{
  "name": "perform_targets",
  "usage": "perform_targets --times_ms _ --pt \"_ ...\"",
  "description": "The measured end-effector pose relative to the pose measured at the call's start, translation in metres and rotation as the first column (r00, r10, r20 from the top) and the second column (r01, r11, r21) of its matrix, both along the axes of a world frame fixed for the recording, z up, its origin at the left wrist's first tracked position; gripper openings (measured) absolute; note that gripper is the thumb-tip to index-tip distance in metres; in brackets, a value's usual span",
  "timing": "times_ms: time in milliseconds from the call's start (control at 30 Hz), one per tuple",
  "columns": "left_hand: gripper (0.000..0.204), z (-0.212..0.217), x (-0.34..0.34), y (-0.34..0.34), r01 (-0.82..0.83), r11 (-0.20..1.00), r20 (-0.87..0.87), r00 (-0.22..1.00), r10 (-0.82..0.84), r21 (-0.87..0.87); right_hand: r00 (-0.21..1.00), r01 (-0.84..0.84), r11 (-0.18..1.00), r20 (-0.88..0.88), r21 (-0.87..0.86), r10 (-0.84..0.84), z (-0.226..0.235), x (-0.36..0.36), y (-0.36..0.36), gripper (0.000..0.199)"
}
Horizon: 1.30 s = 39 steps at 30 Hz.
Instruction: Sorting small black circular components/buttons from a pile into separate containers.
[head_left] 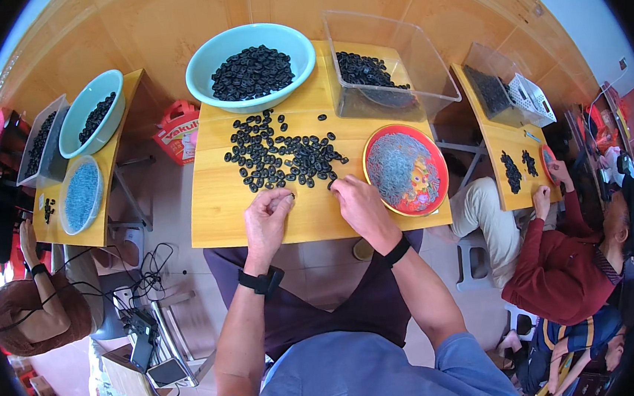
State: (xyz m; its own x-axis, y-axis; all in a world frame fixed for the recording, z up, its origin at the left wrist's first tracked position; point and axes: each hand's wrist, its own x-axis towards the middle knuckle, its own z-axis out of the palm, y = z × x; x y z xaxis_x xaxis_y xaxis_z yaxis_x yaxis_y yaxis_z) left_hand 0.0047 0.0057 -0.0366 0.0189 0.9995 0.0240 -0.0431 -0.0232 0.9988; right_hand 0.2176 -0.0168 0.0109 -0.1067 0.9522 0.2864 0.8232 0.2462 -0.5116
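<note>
On the wooden table, a loose spread of small black oval pieces (257, 152), glossy and bead-like, lies just beyond my hands. My left hand (267, 213) is pinched closed near the table's front edge, with a dark bit showing at its fingertips, mostly hidden. Thumb and finger of my right hand (358, 201) close on a black oval piece (330, 185) at the near right side of the spread. Beside the right hand, a red round tray (368, 166) holds many small greyish-clear pieces (395, 163). Both wrists wear black bands.
Behind the spread stand a light-blue basin (200, 79) and a see-through plastic bin (409, 42), both holding black pieces. Side tables (111, 181) carry similar containers. People sit at left and right, one in a maroon sleeve (523, 237). Cables (148, 274) hang at left; a red carton (178, 131) stands behind.
</note>
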Motion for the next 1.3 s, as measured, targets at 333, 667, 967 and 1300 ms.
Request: perform_targets --times_ms 333,667,967,1300 --pt "0.013 0.012 -0.002 0.000 0.088 0.992 0.006 0.996 -0.088 -0.090 0.987 -0.033 0.995 0.155 -0.094 0.047 0.006 -0.003 0.010 0.010" --pt "0.016 0.012 -0.001 0.003 0.122 0.989 0.048 0.992 -0.118 -0.088 0.997 0.062 0.998 0.037 0.020 -0.062 0.015 0.007 -0.005 0.011" --pt "0.016 0.014 0.000 0.001 0.107 0.990 -0.022 0.994 -0.110 -0.088 0.986 -0.002 0.996 0.168 -0.087 0.016 -0.004 0.003 0.011 0.008" --pt "0.016 0.017 -0.003 -0.001 0.108 0.992 -0.078 0.990 -0.114 -0.072 0.986 0.017 0.998 0.167 -0.064 -0.006 -0.004 -0.003 0.010 0.007"
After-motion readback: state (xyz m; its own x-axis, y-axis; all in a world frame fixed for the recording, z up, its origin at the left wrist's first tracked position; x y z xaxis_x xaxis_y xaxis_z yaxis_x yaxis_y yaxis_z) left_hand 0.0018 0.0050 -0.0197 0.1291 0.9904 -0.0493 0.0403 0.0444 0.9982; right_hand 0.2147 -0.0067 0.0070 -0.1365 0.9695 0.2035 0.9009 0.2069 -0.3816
